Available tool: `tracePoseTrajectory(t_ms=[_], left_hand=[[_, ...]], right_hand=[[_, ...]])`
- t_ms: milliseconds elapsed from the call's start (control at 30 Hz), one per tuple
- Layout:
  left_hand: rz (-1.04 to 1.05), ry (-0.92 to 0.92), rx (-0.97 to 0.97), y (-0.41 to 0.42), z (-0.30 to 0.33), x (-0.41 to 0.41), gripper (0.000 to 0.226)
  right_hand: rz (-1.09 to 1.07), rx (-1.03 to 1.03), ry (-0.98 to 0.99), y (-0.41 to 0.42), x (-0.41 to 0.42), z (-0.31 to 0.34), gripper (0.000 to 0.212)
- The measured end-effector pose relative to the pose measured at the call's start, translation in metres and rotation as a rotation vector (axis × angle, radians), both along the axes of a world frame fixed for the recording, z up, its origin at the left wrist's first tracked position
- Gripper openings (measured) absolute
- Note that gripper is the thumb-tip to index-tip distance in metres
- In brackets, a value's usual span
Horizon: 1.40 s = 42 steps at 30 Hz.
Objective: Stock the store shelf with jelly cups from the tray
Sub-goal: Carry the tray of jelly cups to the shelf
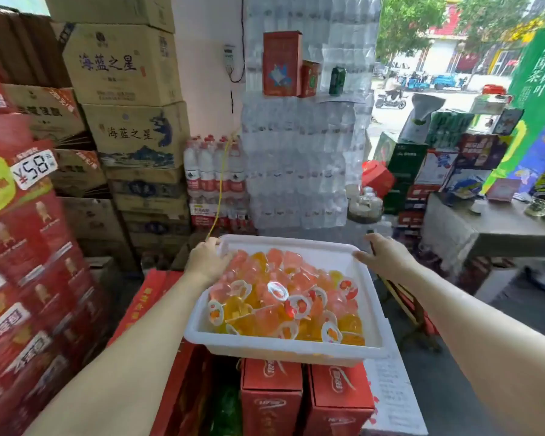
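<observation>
Support: red cartons (pixel 306 401) stacked upright side by side, tops level, at 6 o'clock in view. White plastic tray (pixel 283 347) sits directly on their tops, near edge overhanging slightly. Tray filled with jelly cups (pixel 283 303), orange and pink, jumbled, many on their sides. More flat red boxes (pixel 145 303) beside the stack at 9 o'clock.

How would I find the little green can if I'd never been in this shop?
Look at the tall wall of clear shrink-wrapped water bottles straight ahead, above the white tray of jelly cups. Partway up, three things sit in a row on a ledge. The green can is the rightmost, dark green and round, beside two red boxes.
</observation>
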<state>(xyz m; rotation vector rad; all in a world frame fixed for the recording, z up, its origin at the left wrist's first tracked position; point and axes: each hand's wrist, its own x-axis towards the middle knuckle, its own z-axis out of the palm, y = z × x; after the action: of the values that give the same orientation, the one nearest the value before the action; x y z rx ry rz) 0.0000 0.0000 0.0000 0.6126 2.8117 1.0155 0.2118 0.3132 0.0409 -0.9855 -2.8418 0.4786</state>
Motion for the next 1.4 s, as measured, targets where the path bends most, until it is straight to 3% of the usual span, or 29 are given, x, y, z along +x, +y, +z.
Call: tracePoseTrajectory(t_ms=[233,433,567,933,1167,1400], left_hand=[[0.221,-0.159,-0.022,-0.024,-0.068,-0.030,0.067],[0.186,-0.264,0.134,-0.016,-0.079,-0.036,0.040],[0.196,-0.313,0.148,-0.016,-0.089,-0.043,0.043],[0.204,-0.319,0.170,-0.019,-0.092,-0.039,0.043],[0.148,-0.260,0.124,-0.034,-0.090,-0.003,0.046],[0.076,-0.253,0.166,-0.036,-0.089,0.081,0.046]], right_hand=[[-0.260,-0.212,-0.002,-0.004,-0.002,-0.051,0.062],[-0.421,-0.296,0.086,0.004,-0.007,-0.081,0.059],[-0.464,-0.331,0.163,0.004,-0.009,-0.092,0.043],[-0.634,-0.373,0.228,-0.008,-0.011,-0.094,0.041],[-0.730,-0.412,0.273,-0.029,0.046,-0.096,0.034],[-0.811,-0.404,0.325,-0.056,0.153,-0.087,0.022]])
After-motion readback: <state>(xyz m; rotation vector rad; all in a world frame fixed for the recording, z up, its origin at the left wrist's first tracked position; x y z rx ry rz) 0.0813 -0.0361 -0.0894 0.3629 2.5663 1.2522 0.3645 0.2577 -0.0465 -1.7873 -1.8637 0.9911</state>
